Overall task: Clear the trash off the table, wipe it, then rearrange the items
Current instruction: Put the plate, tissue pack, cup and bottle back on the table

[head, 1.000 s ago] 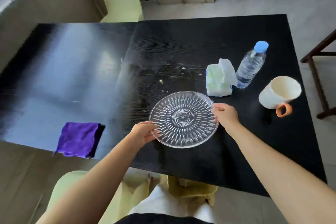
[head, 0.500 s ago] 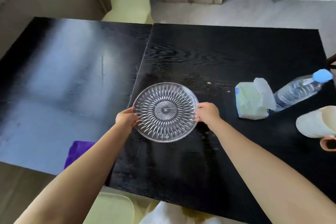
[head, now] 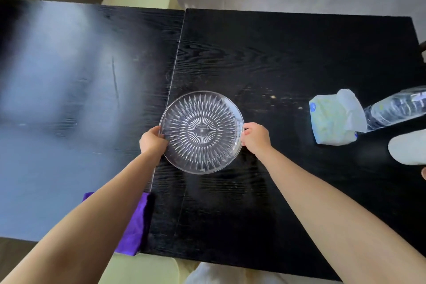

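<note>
A clear cut-glass plate (head: 201, 132) is at the centre of the frame, over a black bench (head: 276, 53). The left hand (head: 152, 140) and right hand (head: 255, 138) grip its opposite edges, fingers curled round the rim. At right is a tissue pack (head: 332, 120), its blue label unreadable, beside a water bottle (head: 396, 108). A purple cloth (head: 136, 226) lies lower left.

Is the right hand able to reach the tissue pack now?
Probably yes, once freed: the right hand grips the plate, and nothing stands between it and the tissue pack.
</note>
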The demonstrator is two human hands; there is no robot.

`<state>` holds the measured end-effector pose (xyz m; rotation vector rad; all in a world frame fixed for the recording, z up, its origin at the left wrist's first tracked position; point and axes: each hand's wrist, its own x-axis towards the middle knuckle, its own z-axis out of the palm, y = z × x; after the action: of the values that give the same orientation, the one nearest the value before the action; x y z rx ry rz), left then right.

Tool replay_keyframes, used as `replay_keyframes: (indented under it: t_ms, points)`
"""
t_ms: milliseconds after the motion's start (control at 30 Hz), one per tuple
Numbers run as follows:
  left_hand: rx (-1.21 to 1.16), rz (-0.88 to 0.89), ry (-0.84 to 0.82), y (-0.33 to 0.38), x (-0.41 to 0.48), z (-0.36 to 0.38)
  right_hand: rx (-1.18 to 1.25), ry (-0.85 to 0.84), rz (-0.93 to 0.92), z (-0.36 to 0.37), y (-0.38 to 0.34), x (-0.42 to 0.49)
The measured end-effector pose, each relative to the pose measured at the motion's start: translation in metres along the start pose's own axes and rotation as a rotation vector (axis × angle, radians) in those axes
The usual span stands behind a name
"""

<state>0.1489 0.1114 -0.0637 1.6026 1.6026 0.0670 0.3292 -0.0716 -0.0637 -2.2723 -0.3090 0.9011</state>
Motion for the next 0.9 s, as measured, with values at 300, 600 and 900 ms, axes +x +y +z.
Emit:
replay_keyframes:
  t_ms: [300, 600, 900]
  points:
    - [0.260, 0.161, 0.042, 0.033, -0.034, 0.014, -0.068, -0.175, 0.084, -0.025, -0.004, -0.010]
    - [0.596, 0.552, -0.459, 0.107, -0.096, 0.074, -0.418, -0.349, 0.092, -0.116, 0.011, -0.044]
    - [0.625, 0.675, -0.577, 0.160, -0.168, 0.162, -0.536, -0.149, 0.148, -0.227, 0.099, -0.074]
